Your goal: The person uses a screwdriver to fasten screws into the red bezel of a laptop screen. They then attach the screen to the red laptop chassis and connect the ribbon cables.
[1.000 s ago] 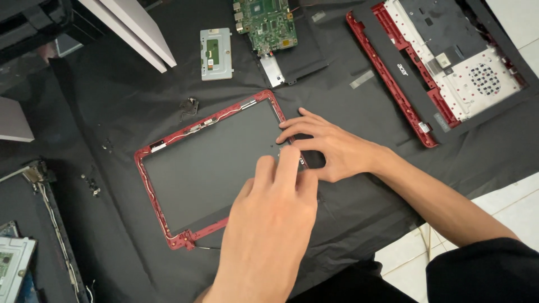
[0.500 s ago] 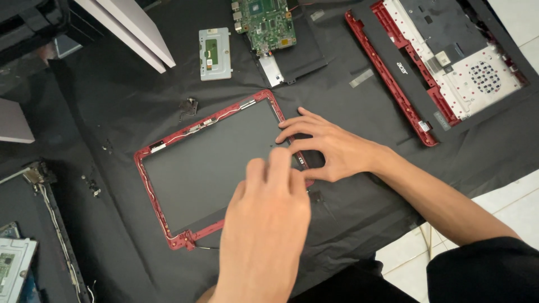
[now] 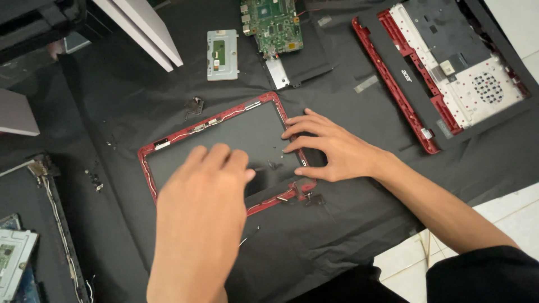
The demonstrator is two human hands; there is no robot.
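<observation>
A red laptop screen lid [image 3: 168, 145] with a black inner panel lies flat on the black cloth in the middle of the head view. My left hand [image 3: 199, 213] hovers over its lower half, fingers together and pointing toward the right corner, covering part of the frame. My right hand [image 3: 337, 151] rests flat on the lid's right edge, fingers spread, thumb near the lower right corner. A small dark hinge piece [image 3: 313, 198] lies just off that corner. Neither hand visibly grips anything.
A green circuit board [image 3: 272, 22] and a grey touchpad plate [image 3: 222, 54] lie at the top. A red and white laptop base shell [image 3: 449, 73] sits at the upper right. Small screws [image 3: 94, 180] and another panel [image 3: 17, 252] are at the left. White tile floor shows at the lower right.
My left hand has drawn back to the left, away from my right hand's fingertips. My right hand's thumb has shifted down toward the lid's lower right corner.
</observation>
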